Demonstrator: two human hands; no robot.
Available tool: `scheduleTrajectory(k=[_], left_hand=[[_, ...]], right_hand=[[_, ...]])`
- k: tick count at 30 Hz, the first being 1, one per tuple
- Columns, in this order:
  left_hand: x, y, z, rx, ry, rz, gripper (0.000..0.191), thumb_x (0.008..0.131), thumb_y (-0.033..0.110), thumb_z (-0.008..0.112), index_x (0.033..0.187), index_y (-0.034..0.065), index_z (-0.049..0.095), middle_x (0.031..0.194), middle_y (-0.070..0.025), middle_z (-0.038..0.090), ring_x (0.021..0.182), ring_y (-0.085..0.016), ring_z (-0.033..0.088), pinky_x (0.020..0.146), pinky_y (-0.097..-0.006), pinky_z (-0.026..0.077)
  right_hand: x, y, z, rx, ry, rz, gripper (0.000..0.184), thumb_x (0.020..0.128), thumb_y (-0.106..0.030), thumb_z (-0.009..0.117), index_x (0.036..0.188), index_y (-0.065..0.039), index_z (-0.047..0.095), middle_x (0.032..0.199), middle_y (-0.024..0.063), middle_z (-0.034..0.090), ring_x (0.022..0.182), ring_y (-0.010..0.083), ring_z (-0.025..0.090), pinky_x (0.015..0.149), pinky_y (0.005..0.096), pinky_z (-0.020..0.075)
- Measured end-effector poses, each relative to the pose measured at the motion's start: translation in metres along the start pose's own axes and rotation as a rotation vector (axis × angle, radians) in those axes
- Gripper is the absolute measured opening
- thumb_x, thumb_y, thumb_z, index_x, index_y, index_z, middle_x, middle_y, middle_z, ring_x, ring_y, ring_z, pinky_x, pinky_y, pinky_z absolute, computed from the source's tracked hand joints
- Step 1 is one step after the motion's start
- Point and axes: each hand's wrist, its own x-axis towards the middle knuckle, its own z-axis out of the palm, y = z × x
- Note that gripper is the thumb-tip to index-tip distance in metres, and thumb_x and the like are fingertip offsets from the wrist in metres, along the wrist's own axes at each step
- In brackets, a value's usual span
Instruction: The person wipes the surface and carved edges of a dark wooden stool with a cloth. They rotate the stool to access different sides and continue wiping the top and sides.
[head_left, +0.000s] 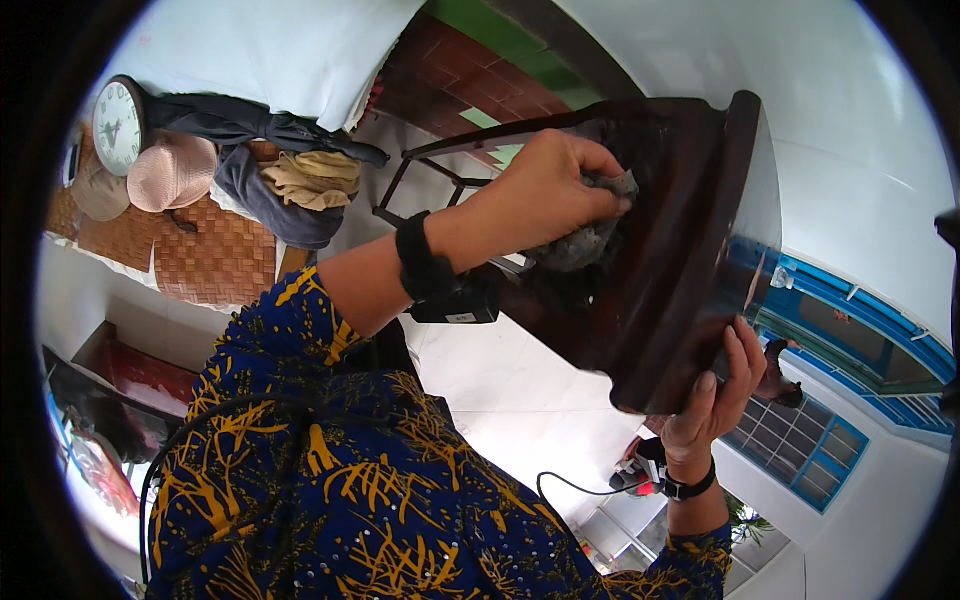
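A dark, glossy wooden stool or chair (660, 247) is held tilted before me, its curved edge to the right and its slender legs running to the upper left. My left hand (562, 195) pinches a crumpled grey cloth (574, 249) against the dark wood between the legs. Part of the cloth is hidden under the fingers. At the lower right corner, my right hand (712, 405) grips the rim of the wood, thumb on the near side and fingers around the edge. Black bands are on both wrists.
At left, a surface with woven mats (214, 255) bears a round clock (118, 127), a pink hat (169, 172) and folded towels (311, 180). A black cable (585, 487) hangs near my right wrist. A person (780, 375) is farther off by blue-framed windows (810, 442).
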Motion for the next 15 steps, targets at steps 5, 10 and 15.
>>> scheduleTrajectory(k=[5, 10, 15], left_hand=[[0.0, 0.004, -0.003, 0.163, 0.036, 0.193, 0.019, 0.092, 0.011, 0.073, 0.106, -0.0028, 0.071, 0.097, -0.0062, 0.064, 0.09, -0.016, 0.061, 0.082, -0.0297, 0.048], [-0.003, -0.001, 0.001, 0.27, 0.036, 0.316, 0.025, 0.092, 0.009, 0.069, 0.113, -0.0023, 0.066, 0.099, -0.0094, 0.059, 0.091, -0.021, 0.059, 0.083, -0.0322, 0.048], [-0.017, -0.007, 0.014, 0.185, 0.053, 0.264, 0.028, 0.088, 0.005, 0.064, 0.115, -0.0034, 0.064, 0.097, -0.0121, 0.057, 0.089, -0.026, 0.058, 0.083, -0.0365, 0.049]], right_hand=[[0.014, -0.004, 0.003, 0.025, 0.003, 0.041, 0.048, 0.109, -0.033, 0.047, 0.14, 0.003, 0.057, 0.146, 0.0235, 0.052, 0.133, 0.0356, 0.054, 0.112, 0.0437, 0.0418], [0.014, -0.006, -0.001, 0.003, -0.005, 0.006, 0.048, 0.109, -0.032, 0.048, 0.138, 0.004, 0.059, 0.145, 0.024, 0.054, 0.132, 0.0362, 0.056, 0.111, 0.0437, 0.0443], [0.007, -0.005, -0.008, -0.038, -0.044, 0.01, 0.047, 0.109, -0.032, 0.049, 0.136, 0.005, 0.06, 0.144, 0.0252, 0.056, 0.131, 0.0382, 0.058, 0.111, 0.0449, 0.0453]])
